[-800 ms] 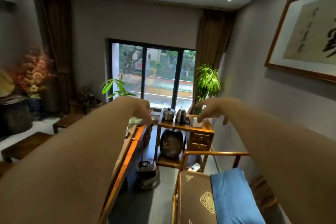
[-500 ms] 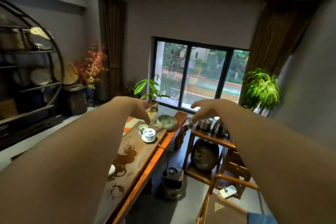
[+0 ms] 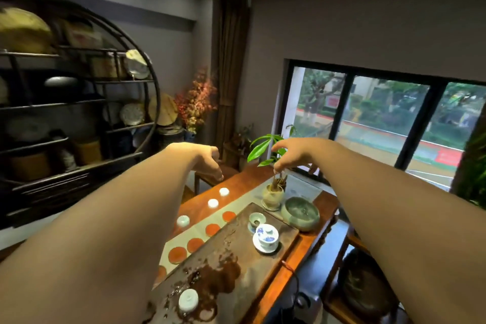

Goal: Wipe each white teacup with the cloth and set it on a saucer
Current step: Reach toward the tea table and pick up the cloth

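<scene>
Three small white teacups stand in a row on the wooden tea table [image 3: 305, 263]: one far [image 3: 223, 191], one in the middle [image 3: 213, 203], one nearer [image 3: 183, 220]. Several round orange saucers [image 3: 177, 254] lie on a pale runner beside them, all bare. My left hand [image 3: 207, 163] hangs in the air above and beyond the far cup, fingers loosely curled, holding nothing. My right hand [image 3: 290, 154] is stretched out over the potted plant, fingers drooping, also holding nothing. No cloth is visible.
A dark tea tray [image 3: 236, 265] carries a blue-and-white lidded cup [image 3: 266, 238], a small green cup [image 3: 257, 219] and a white lidded cup [image 3: 188, 300]. A green bowl [image 3: 300, 212] and potted plant [image 3: 273, 194] stand at the far end. A round shelf [image 3: 79, 102] fills the left.
My view has swung left and down, from the window and side cabinet to the tea table. Both arms stay stretched out ahead with nothing in the hands.
</scene>
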